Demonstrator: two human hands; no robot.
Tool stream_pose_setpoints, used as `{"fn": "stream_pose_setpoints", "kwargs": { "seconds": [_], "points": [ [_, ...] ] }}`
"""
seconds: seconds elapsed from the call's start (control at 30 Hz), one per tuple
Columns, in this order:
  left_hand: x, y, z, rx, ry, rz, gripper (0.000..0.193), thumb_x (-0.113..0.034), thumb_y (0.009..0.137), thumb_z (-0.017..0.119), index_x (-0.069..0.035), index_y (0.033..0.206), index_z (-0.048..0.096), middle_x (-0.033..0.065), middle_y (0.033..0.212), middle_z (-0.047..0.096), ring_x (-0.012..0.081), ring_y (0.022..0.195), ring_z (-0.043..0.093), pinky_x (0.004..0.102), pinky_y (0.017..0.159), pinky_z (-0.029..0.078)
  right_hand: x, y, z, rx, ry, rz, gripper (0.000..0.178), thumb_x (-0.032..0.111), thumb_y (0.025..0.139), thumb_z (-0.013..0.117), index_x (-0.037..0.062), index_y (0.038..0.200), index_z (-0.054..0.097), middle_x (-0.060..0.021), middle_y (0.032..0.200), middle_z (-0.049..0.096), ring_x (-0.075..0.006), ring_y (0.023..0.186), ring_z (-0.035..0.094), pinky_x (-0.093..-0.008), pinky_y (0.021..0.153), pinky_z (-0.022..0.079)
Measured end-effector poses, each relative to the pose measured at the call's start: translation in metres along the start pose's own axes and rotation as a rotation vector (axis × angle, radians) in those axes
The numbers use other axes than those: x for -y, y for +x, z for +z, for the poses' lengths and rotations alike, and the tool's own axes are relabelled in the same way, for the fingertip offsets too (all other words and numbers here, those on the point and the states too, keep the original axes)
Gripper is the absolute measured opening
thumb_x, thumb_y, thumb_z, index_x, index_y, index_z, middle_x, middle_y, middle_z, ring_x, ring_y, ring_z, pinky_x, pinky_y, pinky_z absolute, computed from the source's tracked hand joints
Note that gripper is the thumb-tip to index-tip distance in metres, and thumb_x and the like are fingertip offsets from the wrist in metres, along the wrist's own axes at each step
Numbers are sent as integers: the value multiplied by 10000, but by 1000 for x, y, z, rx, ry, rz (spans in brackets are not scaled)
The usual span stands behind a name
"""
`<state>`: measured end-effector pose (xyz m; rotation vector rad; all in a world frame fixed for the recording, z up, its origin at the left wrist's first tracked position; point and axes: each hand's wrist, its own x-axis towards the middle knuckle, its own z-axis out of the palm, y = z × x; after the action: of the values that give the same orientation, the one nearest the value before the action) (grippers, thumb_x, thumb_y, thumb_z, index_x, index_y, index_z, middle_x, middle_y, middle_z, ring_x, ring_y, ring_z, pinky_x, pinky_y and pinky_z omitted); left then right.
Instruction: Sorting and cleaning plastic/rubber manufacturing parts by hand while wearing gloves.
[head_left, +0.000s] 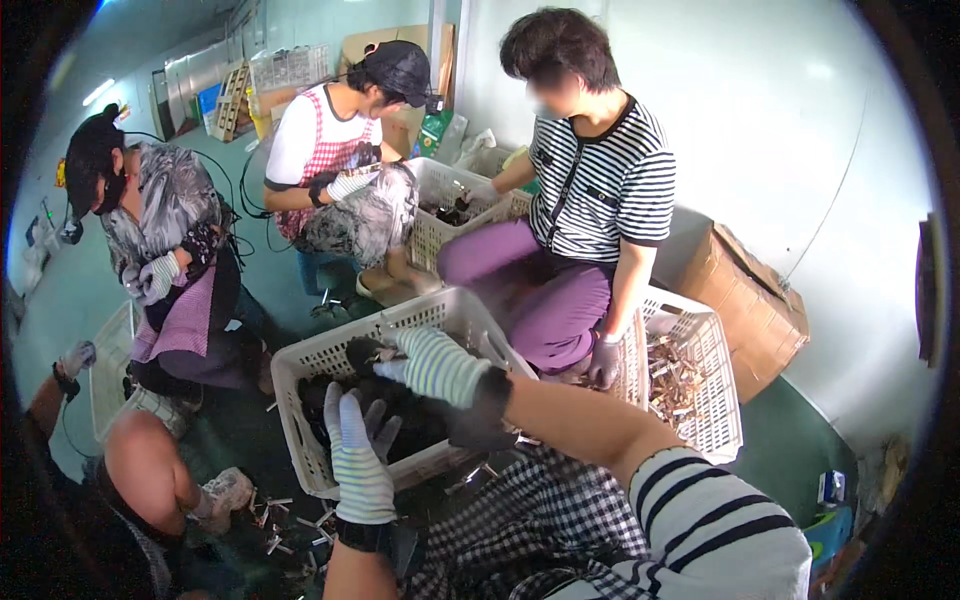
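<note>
Right hand point(440, 368): nearer; fingers at dark piece point(362, 354), can't tell if clamped
Dark piece: just left of fingertips, long axis unclear
Left hand point(362, 468): fingers extended, slightly apart

Pale wall point(760, 110), green floor point(788, 432), bright ceiling light point(98, 92)

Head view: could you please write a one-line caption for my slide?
Left hand and right hand, in striped gloves, at a white slotted crate of dark material, co-workers nearby.
</note>
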<state>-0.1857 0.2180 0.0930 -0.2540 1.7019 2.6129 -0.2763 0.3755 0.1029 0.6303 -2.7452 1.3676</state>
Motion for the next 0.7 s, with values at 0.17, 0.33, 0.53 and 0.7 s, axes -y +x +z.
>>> {"fn": "stream_pose_setpoints", "kwargs": {
  "seconds": [0.17,0.33,0.53,0.7],
  "points": [
    [11,1,2,152,-451,-111,644,-545,904,531,-128,1364,359,100,1250,497,253,1155,485,421,989,415,59,-68,21,-135,-433,-109,327,229,842,591,48,1114,578,-182,939,637,-353,847,632,-437,763,508],
    [7,-12,16,132,-428,-108,535,-416,924,555,-75,1319,438,108,1197,565,236,1109,537,412,1006,419,38,-87,29,-158,-351,-123,355,250,837,601,40,1121,566,-192,931,630,-368,835,628,-455,731,507],
    [19,-22,-1,187,-302,-209,654,-503,849,634,-181,1379,425,75,1263,494,247,1161,491,474,946,447,31,-99,28,2,-196,-74,386,292,810,653,32,1083,566,-197,959,628,-377,906,612,-452,780,496],
    [14,-27,-2,178,-471,-218,611,-471,908,570,-77,1352,427,82,1189,550,232,1107,530,412,953,451,37,-97,12,97,-8,-108,400,334,775,720,15,976,588,-193,916,625,-360,875,618,-431,766,491]
  ]
}}
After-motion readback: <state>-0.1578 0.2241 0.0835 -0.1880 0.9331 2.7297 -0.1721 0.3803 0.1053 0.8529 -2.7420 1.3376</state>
